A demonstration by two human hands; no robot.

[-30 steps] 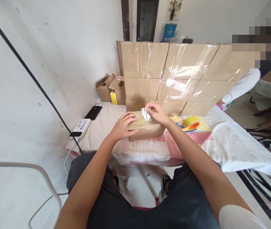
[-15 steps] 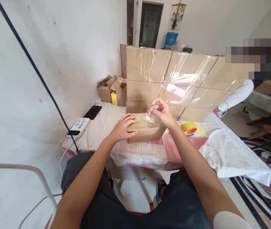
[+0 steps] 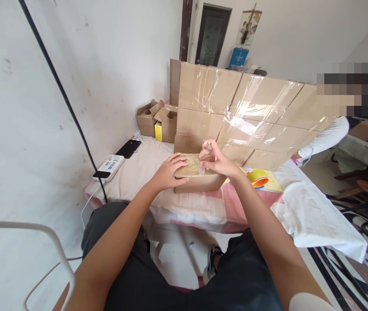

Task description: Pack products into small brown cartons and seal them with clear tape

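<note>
A small cardboard box (image 3: 200, 184) lies on the cloth-covered table, its top shiny with clear film or tape (image 3: 191, 165). My left hand (image 3: 168, 172) grips the box's left end, fingers over the top and thumb along the front edge. At the right part of the top, my right hand (image 3: 218, 160) has its thumb and fingers bent together around a bit of the clear tape. Just right of the box sits a yellow and orange ring (image 3: 257, 178), perhaps a tape roll, on a yellow printed sheet (image 3: 275, 183).
Behind the box rises a wall of stacked, taped cartons (image 3: 203, 86). Open cartons (image 3: 149, 119) stand at the back left. A black phone (image 3: 128, 148) and a white power strip (image 3: 110, 167) lie at left. Another person's sleeve (image 3: 328, 134) shows at right.
My right hand has lowered onto the box top, bringing the clear tape down against it. My left hand keeps its hold on the box. The view has shifted slightly.
</note>
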